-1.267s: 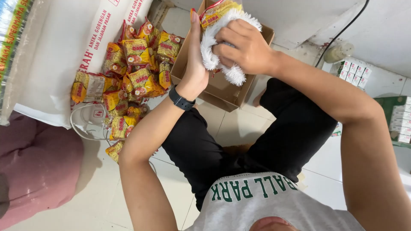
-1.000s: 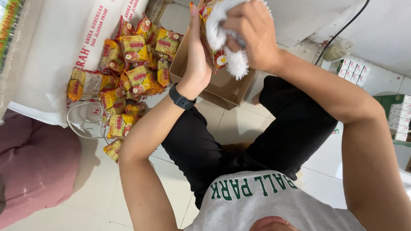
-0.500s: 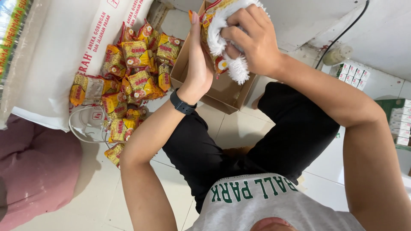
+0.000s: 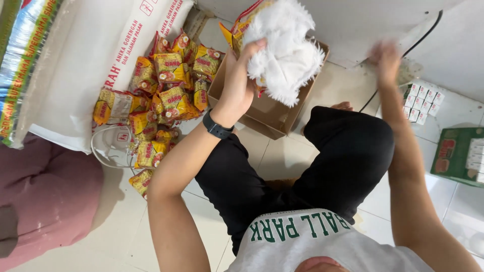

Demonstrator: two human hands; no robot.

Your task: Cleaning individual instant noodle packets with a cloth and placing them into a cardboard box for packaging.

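one left hand (image 4: 241,83) grasping white fluffy cloth (image 4: 287,53) and yellow packet (image 4: 241,26) | right hand (image 4: 385,58) blurred, grip unclear

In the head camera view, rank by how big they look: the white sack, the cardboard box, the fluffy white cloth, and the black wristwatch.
1. White sack
2. Cardboard box and fluffy white cloth: look alike; the raised cloth covers part of the box, so unsure
3. Black wristwatch

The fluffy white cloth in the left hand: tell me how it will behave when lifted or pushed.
The fluffy white cloth is probably floppy: it bunches and droops where the left hand pinches it against a yellow snack packet. It looks light for its bulk, since one hand holds it up. Its shaggy pile suggests it would grip rather than slip.
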